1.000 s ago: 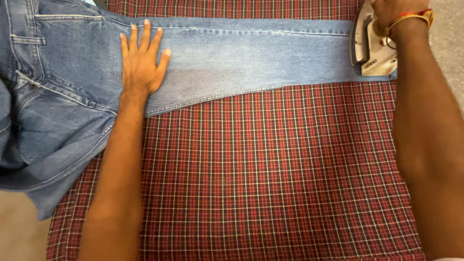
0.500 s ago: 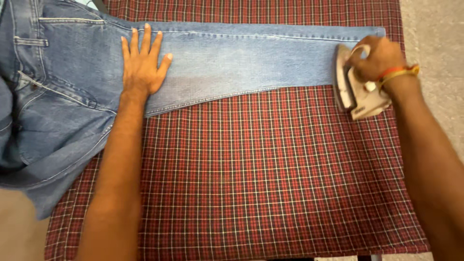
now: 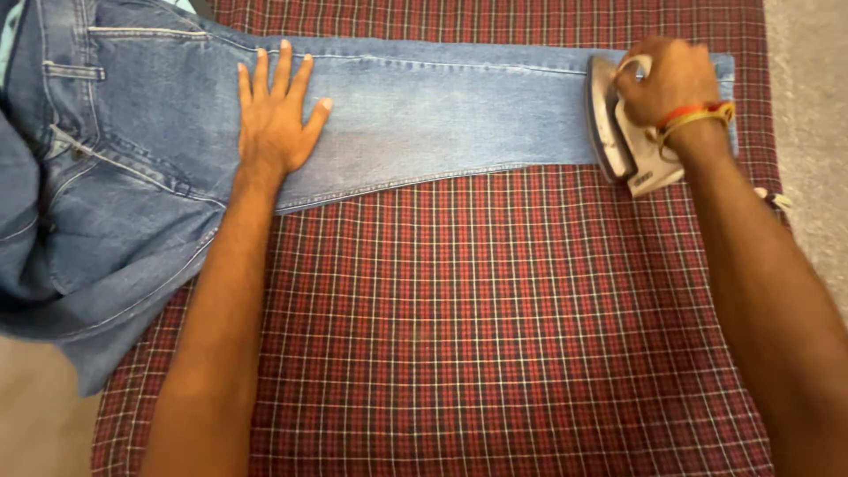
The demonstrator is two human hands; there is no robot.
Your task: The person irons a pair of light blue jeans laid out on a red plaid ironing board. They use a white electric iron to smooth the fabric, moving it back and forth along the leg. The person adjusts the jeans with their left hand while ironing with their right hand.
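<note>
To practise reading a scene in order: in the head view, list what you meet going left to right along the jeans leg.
Jeans waist and pockets → left hand pressed flat → bare stretch of denim leg → iron → right hand gripping its handle.

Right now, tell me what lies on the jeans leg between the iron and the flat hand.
Nothing visible does. The iron, gripped by the right hand, sits at the hem end; bare denim of the jeans stretches to the left hand, pressed flat near the thigh.
</note>
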